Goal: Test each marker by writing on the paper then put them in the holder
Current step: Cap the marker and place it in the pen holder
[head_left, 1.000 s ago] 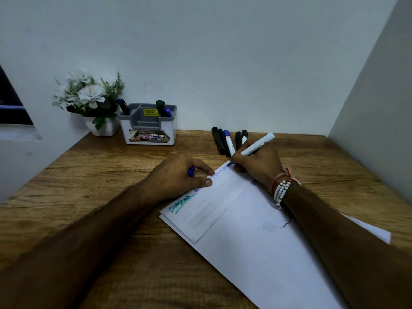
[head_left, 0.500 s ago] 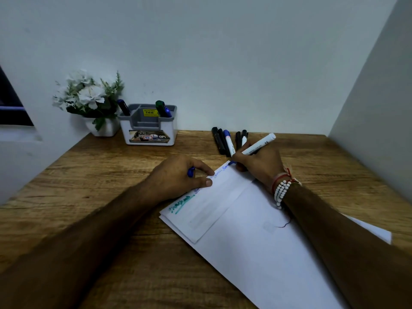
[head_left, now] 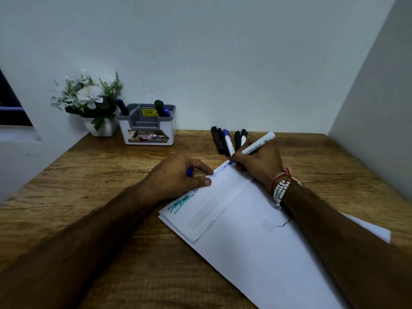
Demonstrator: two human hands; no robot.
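My right hand (head_left: pixel 258 166) grips a white marker (head_left: pixel 258 144) with its blue tip on the far corner of the white paper (head_left: pixel 249 237). Blue writing runs along the paper's top edge, and green writing sits lower left. My left hand (head_left: pixel 178 177) presses the paper's edge and holds a blue cap (head_left: pixel 190 171) in its fingers. Several markers (head_left: pixel 227 141) lie side by side on the desk behind my right hand. The grey and white holder (head_left: pixel 147 127) stands at the back left with three markers in it.
A white pot of white flowers (head_left: pixel 89 101) stands left of the holder against the wall. Walls close the wooden desk (head_left: pixel 89 175) at the back and right. A dark window opening is at the far left.
The marker in my right hand has shifted slightly to the right along the paper's top edge, lengthening the blue writing. My left hand has stayed put.
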